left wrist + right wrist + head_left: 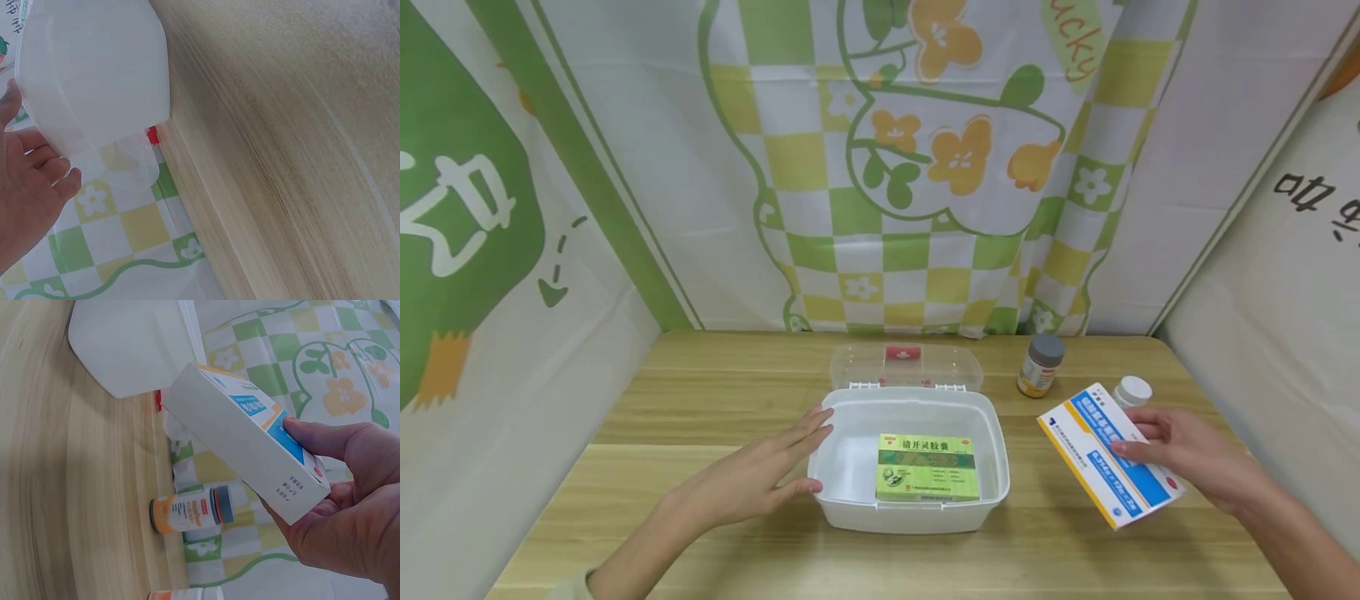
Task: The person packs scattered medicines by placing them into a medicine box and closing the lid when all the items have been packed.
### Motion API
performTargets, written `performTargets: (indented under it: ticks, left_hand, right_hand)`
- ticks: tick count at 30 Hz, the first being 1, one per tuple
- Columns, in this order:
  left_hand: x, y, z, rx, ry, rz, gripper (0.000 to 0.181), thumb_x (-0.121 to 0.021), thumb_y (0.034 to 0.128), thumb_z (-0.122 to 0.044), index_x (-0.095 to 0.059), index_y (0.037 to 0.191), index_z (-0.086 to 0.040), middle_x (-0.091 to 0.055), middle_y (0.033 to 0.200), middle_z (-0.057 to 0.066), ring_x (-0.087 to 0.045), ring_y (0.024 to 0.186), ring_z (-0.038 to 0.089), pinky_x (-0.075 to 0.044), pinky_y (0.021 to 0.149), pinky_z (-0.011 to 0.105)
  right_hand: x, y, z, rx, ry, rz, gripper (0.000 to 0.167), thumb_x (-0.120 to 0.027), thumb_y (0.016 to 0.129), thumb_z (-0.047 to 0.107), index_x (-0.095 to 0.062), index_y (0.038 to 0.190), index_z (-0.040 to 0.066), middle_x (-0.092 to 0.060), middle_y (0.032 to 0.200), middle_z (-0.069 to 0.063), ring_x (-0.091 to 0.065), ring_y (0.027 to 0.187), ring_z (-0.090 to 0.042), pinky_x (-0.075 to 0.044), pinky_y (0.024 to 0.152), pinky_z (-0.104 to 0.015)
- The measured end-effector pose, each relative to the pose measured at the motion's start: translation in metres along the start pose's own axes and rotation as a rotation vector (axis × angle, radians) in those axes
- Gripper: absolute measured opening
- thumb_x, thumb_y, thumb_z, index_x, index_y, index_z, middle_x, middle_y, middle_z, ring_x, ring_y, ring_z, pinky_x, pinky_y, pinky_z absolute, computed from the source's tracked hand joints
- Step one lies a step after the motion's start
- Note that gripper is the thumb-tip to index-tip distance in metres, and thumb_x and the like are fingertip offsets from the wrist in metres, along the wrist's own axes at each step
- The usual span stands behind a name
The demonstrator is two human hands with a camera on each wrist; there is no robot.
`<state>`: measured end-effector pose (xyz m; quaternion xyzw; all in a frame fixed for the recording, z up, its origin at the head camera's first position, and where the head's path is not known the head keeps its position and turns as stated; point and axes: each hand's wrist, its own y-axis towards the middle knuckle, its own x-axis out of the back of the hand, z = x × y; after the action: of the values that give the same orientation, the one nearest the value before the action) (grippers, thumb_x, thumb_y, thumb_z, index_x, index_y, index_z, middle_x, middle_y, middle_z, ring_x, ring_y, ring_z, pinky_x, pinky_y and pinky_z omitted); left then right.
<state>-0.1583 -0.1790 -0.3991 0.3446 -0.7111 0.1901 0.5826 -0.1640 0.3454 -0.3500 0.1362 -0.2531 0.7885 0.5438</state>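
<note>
A blue, white and orange medicine box [1111, 454] is gripped in my right hand [1183, 450], the thumb on its printed face and the fingers beneath. In the right wrist view the same medicine box [250, 440] tilts above the table. My left hand [760, 471] touches the left side of a white plastic storage box [917, 518], its fingers extended at the rim and the thumb near the front left corner. Inside that storage box lies a green medicine box [927, 468]. Its clear lid [857, 360], marked with a red label, is hinged back behind it.
A brown bottle with a grey cap [1041, 367] stands at the back right of the wooden table [715, 400]. Partly behind the held box is a white-capped bottle [1132, 390]. Printed curtains [925, 275] hang along the table's back edge.
</note>
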Motion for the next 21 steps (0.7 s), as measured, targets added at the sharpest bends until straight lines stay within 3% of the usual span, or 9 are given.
performTargets:
  ticks: [12, 21]
  left_hand:
    - [0.001, 0.001, -0.001, 0.016, -0.003, 0.014, 0.071, -0.048, 0.1023, -0.049, -0.034, 0.155, -0.003, -0.024, 0.165, 0.014, -0.032, 0.149, 0.032, -0.041, 0.113, 0.050]
    - [0.000, -0.001, 0.000, 0.020, -0.002, 0.012, 0.072, -0.049, 0.1018, -0.050, -0.034, 0.154, -0.003, -0.024, 0.165, 0.014, -0.032, 0.149, 0.033, -0.042, 0.113, 0.051]
  right_hand:
    - [-0.010, 0.007, 0.030, 0.022, -0.004, 0.026, 0.068, -0.066, 0.096, 0.019, -0.034, 0.141, -0.020, -0.075, 0.102, -0.010, -0.074, 0.080, -0.016, -0.062, 0.069, -0.031]
    - [-0.017, 0.016, 0.052, 0.075, 0.050, 0.107, 0.065, -0.064, 0.096, 0.016, -0.035, 0.142, -0.020, -0.075, 0.101, -0.012, -0.075, 0.081, -0.021, -0.063, 0.068, -0.037]
